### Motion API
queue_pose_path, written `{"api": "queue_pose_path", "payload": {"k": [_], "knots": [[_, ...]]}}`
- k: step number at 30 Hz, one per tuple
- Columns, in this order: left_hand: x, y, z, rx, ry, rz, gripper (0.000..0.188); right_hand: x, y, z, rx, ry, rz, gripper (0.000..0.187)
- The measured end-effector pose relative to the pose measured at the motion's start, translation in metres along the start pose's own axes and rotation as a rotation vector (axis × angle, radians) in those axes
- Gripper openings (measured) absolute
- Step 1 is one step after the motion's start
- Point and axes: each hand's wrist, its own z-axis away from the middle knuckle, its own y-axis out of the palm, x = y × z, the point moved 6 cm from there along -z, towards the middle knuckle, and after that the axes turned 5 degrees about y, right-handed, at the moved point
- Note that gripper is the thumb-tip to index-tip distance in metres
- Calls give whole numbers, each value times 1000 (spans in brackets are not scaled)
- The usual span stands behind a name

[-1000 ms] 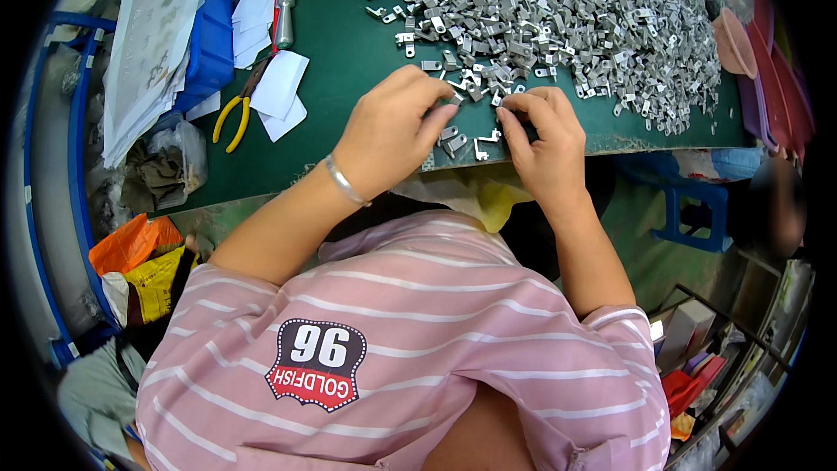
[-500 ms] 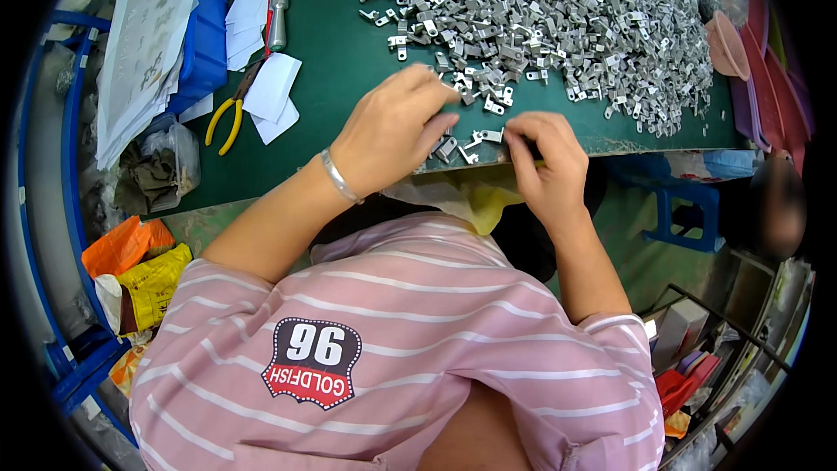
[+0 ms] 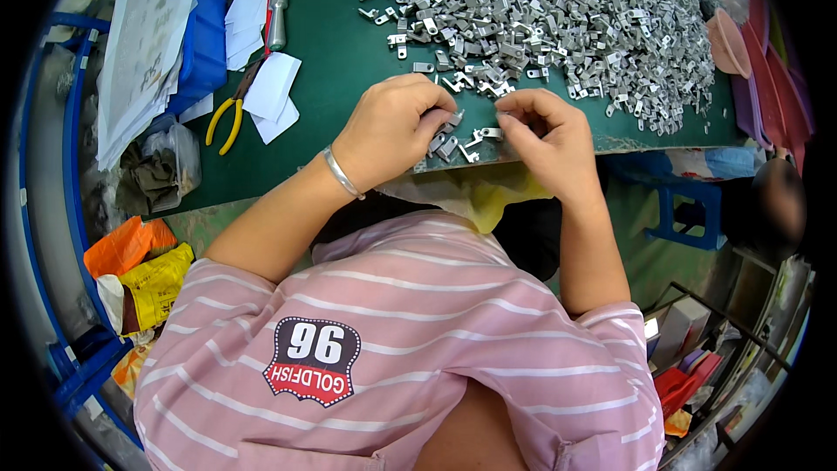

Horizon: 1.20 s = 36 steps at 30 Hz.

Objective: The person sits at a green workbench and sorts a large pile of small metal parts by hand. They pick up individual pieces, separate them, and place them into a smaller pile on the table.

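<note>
Near the front edge of the green table, my left hand (image 3: 388, 129) pinches a small metal bracket (image 3: 456, 119) between thumb and forefinger. Opposite it, my right hand (image 3: 556, 138) has its fingers curled, thumb and forefinger nearly together; whatever lies between those tips is too small to make out. Below and between the hands lie a few loose metal pieces (image 3: 472, 155), close to the table edge. Beyond them spreads a large heap of small silvery brackets (image 3: 558, 17), some with round holes. A single bracket (image 3: 424, 67) rests just past my left knuckles.
Yellow-handled pliers (image 3: 225, 126) and white paper slips (image 3: 271, 92) lie on the left of the green table (image 3: 323, 44). A blue bin (image 3: 203, 44) with papers stands there too. At right are a pink bowl (image 3: 727, 44), coloured trays and a blue stool (image 3: 684, 209) below.
My left hand has dropped slightly, uncovering a bracket behind its knuckles. The metal piece in its pinch shows now. My right hand's fingertips have shifted up and a little left.
</note>
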Motion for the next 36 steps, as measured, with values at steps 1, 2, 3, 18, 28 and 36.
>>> {"api": "queue_pose_path", "payload": {"k": [1, 2, 3, 18, 28, 36], "knots": [[2, 0, 0, -11, 50, -68, 9, -7, -3, 0, 2, 42, 6, 15], [2, 0, 1, -23, 99, -136, 9, -9, -4, -1, 4, 84, 11, 15], [2, 0, 2, -30, 104, -138, 9, -3, -9, 2, -41, 84, 174, 15], [-46, 12, 59, 126, 461, -167, 55, 2, 8, 31, -113, -345, 184, 24], [-17, 84, 120, 485, 384, -289, 11, 25, 65, 47, -115, -707, 359, 30], [-16, 79, 122, 417, 470, -264, 13, 31, 68, 52, 23, -892, 275, 30]]}}
